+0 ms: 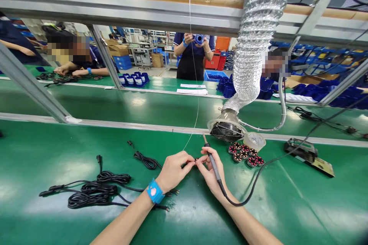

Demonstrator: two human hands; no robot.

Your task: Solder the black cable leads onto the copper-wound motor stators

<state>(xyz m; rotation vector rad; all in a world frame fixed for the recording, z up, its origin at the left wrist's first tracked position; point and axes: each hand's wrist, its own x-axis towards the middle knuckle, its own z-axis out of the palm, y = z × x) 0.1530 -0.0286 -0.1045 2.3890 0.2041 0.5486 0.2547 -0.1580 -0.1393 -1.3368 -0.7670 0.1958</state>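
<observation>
Blue wristband [155,191] on the left hand [173,171], soldering iron [214,165] in the right hand [214,178].
The left hand pinches a small dark part [196,159] over the green bench [198,226]; the right hand is closed in beside it, the soldering iron gripped too, its tip pointing away. Thin wire [194,127] hangs down behind the left hand. Black cables [99,188] lie coiled to the left; round coils [243,154] cluster to the right, near a tub [257,141] and fan [227,131].
</observation>
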